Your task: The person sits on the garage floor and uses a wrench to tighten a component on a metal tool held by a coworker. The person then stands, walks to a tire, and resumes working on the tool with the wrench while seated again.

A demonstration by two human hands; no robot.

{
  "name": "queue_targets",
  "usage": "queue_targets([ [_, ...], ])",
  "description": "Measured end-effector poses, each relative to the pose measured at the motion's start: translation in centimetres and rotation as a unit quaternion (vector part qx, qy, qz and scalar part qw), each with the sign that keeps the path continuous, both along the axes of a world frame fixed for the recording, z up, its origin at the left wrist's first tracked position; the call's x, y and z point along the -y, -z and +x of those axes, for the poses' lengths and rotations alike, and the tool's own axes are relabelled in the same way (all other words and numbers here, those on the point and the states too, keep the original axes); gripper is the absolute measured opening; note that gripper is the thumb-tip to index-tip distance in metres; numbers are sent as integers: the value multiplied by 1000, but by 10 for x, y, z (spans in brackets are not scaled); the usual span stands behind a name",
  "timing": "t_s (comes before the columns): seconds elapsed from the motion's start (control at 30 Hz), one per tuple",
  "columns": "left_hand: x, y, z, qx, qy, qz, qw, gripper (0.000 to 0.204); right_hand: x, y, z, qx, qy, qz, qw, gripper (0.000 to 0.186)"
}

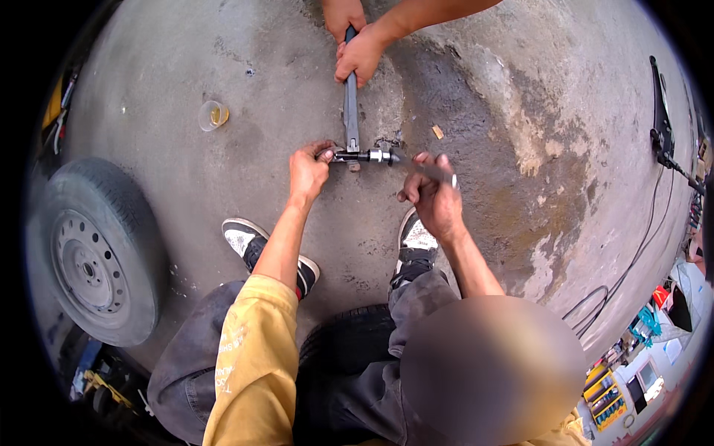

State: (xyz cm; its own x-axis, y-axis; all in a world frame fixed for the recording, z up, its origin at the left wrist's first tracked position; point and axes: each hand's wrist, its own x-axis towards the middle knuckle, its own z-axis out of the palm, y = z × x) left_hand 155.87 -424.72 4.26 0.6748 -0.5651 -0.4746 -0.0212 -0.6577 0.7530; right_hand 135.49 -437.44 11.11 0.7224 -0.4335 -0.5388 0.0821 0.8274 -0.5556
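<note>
My left hand (311,167) pinches the left end of a black and silver cylindrical metal part (372,156), held horizontally at the foot of a dark steel bar (351,111). Another person's two hands (357,56) grip that bar's upper section. My right hand (435,197) is right of the part, its fingers curled around a dark elongated tool (420,169), blurred by motion, that points toward the part's right end. A small metal piece (354,166) shows beneath the joint.
A steel-rimmed wheel (100,253) is at left, a tire (342,331) between my legs. A plastic cup (213,116) and small tan scrap (437,132) lie on the concrete. At right are a black long-handled device (662,126), cables (632,267) and a yellow tool tray (602,394).
</note>
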Motion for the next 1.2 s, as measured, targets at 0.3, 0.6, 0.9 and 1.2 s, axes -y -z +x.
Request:
queue_targets([
  [0.3,-15,11,6,-6,8,22,1000,22,3,-2,14,-108,-94,18,990,65],
  [0.6,-6,18,13,-13,34,-10,999,21,-69,45,-17,-222,-132,-117,959,57],
  [0.9,18,-10,0,32,45,52,997,19,-47,30,-20,-177,7,-45,983,55],
  [1.2,8,-6,8,-4,21,26,999,19,-8,8,13,-49,51,-2,997,54],
])
